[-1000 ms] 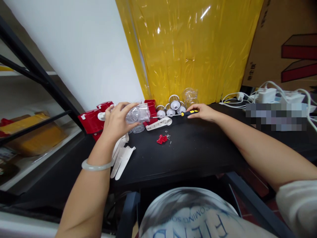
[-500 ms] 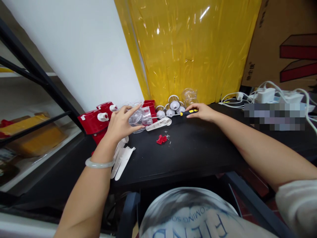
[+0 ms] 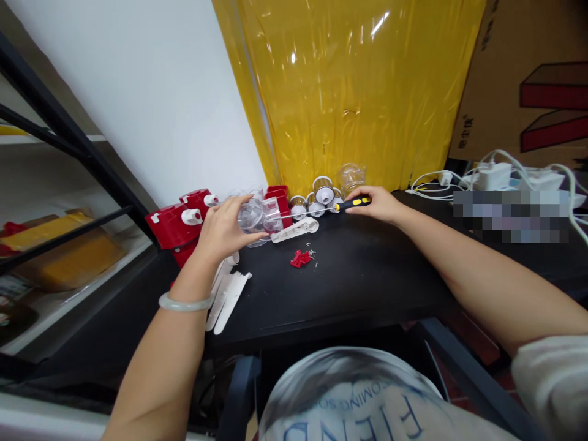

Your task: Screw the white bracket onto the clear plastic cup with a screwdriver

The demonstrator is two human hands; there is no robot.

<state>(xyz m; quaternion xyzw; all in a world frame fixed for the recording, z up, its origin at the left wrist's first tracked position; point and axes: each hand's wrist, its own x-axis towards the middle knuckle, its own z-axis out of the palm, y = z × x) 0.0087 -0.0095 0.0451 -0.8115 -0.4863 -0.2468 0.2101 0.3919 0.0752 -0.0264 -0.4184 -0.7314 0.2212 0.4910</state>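
In my left hand (image 3: 226,228) is a clear plastic container (image 3: 257,217), lying sideways with its narrower end toward the right. My right hand (image 3: 374,204) grips the black and yellow handle of a screwdriver (image 3: 353,203). The long shaft points left and its tip reaches the container's narrow end; whether it touches a screw cannot be made out. Below the shaft lies a white plastic arm-shaped part (image 3: 296,229). Small red plastic pieces (image 3: 300,259) and several loose screws (image 3: 312,252) rest on the black table in front.
Red housings with white knobs (image 3: 172,225) stand at the left, near white plastic strips (image 3: 231,301). Several silver-and-white cylinders (image 3: 323,191) are stacked at the back beside a clear part (image 3: 353,176). White chargers and cables (image 3: 495,177) lie at the right. A black metal frame (image 3: 55,101) rises at far left.
My left fingers have closed down further around the clear container. My right hand has shifted very slightly on the screwdriver handle, whose shaft stays at the container's end.
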